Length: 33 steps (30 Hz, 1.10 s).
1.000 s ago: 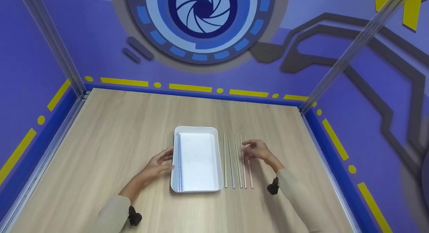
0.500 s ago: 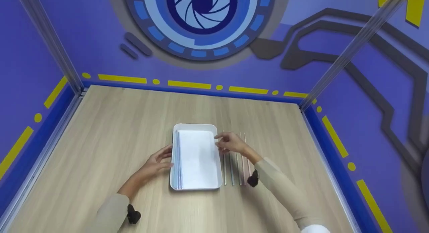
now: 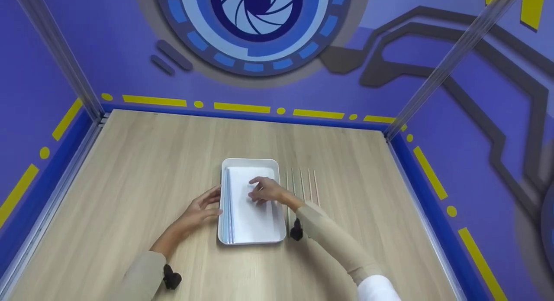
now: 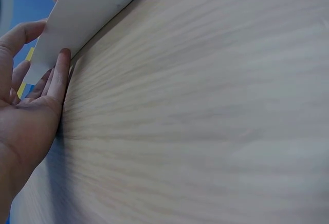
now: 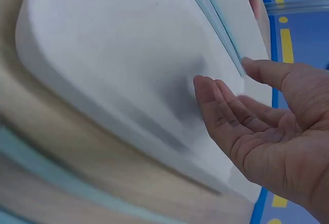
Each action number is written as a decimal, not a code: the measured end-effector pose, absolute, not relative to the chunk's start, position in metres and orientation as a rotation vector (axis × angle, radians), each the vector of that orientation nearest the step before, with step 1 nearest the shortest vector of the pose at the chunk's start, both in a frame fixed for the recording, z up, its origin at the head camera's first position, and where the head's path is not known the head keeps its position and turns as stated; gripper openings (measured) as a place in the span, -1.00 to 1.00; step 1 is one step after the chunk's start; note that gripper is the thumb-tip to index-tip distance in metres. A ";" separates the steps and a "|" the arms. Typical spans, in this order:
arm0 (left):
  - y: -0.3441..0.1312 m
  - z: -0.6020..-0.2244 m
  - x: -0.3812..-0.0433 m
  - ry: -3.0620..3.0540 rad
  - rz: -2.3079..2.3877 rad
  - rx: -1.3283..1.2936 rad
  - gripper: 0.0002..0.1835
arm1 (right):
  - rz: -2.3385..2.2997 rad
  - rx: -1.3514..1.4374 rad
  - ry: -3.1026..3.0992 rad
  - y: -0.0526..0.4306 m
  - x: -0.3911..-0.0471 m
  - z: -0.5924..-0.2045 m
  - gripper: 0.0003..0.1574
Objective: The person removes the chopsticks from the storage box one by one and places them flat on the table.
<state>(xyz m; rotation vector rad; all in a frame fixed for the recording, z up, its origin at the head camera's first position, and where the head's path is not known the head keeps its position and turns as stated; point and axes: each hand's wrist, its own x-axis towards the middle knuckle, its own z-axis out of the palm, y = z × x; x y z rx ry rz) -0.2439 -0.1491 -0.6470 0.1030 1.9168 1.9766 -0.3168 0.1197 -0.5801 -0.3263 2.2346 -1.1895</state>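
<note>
A white rectangular tray (image 3: 249,162) stands on the table, with several thin straw-like sticks (image 3: 229,205) lying lengthwise along its left side. My left hand (image 3: 200,213) touches the tray's left wall; in the left wrist view its fingers (image 4: 61,72) lie fairly straight against that wall. Over the middle of the tray hovers my right hand (image 3: 265,190). Its thumb and fingers stand apart with nothing between them, as the right wrist view shows, close to the bluish sticks (image 5: 218,23). To the right of the tray, several more thin sticks (image 3: 310,184) lie side by side, partly covered by the right forearm.
The wooden table (image 3: 173,149) is bounded by blue printed walls (image 3: 242,89) at the back and both sides. Metal posts (image 3: 458,60) stand at the back corners. Small black devices (image 3: 172,278) sit on both wrists.
My right hand has moved left from the loose sticks, across the tray's right rim, to above its middle. The left hand keeps its place at the tray. The view has shifted slightly.
</note>
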 end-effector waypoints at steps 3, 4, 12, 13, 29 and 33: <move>-0.150 -0.647 -0.245 1.908 1.985 0.104 -0.10 | -1.175 -0.324 2.255 0.106 -0.315 -0.585 -0.40; -0.150 -0.647 -0.245 1.903 1.988 0.107 -0.11 | -1.172 -0.324 2.258 0.101 -0.314 -0.587 -0.40; -0.152 -0.646 -0.243 1.886 1.991 0.136 -0.11 | -1.080 -0.371 2.366 0.073 -0.302 -0.594 -0.50; -0.152 -0.646 -0.243 1.886 1.989 0.137 -0.11 | -1.072 -0.379 2.393 0.071 -0.301 -0.595 -0.49; -0.150 -0.646 -0.244 1.844 2.020 0.145 -0.10 | -1.017 -0.350 2.494 0.066 -0.296 -0.599 -0.44; -0.151 -0.648 -0.243 1.852 2.017 0.164 -0.10 | -0.966 -0.337 2.512 0.068 -0.295 -0.597 -0.41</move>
